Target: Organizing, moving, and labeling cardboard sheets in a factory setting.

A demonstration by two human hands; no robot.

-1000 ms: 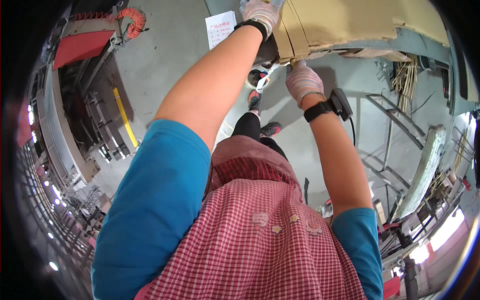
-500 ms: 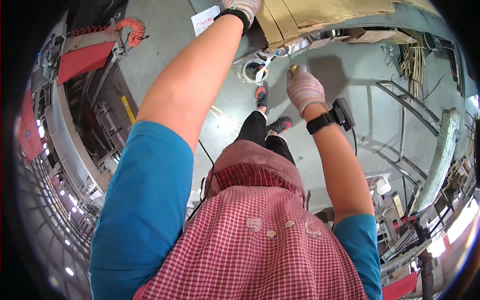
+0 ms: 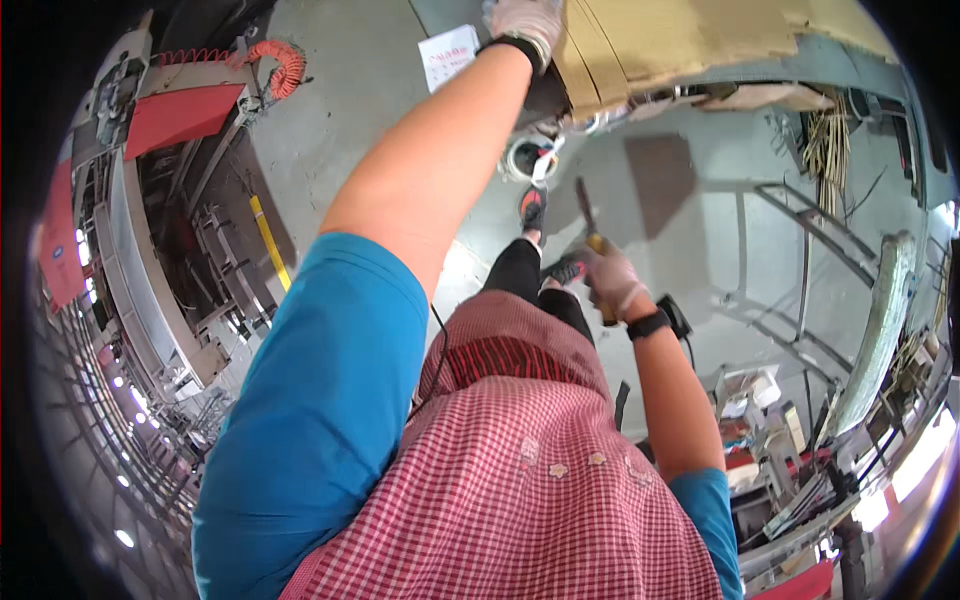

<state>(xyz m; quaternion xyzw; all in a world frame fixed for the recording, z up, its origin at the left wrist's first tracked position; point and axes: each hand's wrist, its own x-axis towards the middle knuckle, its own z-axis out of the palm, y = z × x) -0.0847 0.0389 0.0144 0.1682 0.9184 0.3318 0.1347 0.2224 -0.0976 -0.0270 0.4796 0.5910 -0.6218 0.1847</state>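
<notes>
My right hand, in a thin pale glove, is closed round the handle of a yellow-handled tool with a narrow dark blade. The blade points away from me over the floor, apart from the table; its exact kind is unclear. At the top edge of the view my gloved left hand is by the left end of the brown cardboard on the table. Its fingers are mostly cut off, so their grip does not show. A white paper sheet with red writing lies just left of that hand.
A round container with a white strip hanging on it stands below the table edge, near my shoes. To the right are a metal frame, a long wrapped roll and bundled sticks. An orange coiled hose hangs at the left.
My right hand has drawn back from the table edge toward my body, bringing the tool's blade into plain view. My left hand stays at the cardboard, while the whole view has shifted slightly.
</notes>
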